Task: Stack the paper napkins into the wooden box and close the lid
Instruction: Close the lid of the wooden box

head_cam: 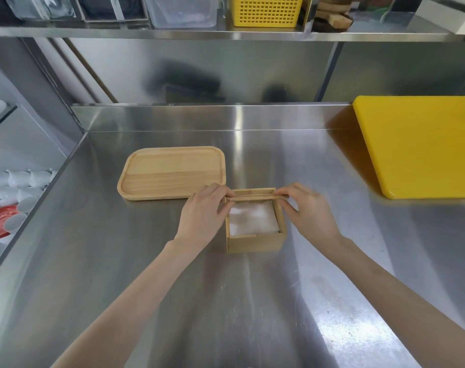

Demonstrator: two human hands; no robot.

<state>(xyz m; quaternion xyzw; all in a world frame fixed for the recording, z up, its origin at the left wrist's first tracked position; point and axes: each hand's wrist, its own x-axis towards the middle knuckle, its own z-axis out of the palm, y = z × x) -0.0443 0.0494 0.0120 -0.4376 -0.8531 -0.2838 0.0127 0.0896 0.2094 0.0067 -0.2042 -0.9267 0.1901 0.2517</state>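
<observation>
While both hands (255, 205) pinch the thin wooden lid (252, 197), white napkins (252, 217) fill the square box (255, 244).

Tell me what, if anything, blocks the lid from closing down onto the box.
Nothing visible does. Both hands hold the lid by its ends at the wooden box's far edge; the napkins sit below the rim.

Bare steel bench (252, 301) across the whole lower half of the frame, crossed only by two forearms. Box (255, 236) at centre flanked tight by left hand (202, 216) and right hand (309, 211), lid (252, 197) held edge-up over its far rim, near part of the opening uncovered. Wooden tray (173, 172) just beyond at centre left, yellow board (422, 144) filling the right. Open strip between tray and board. Shelf (226, 33) overhead along the top, backsplash (199, 116) behind.
</observation>
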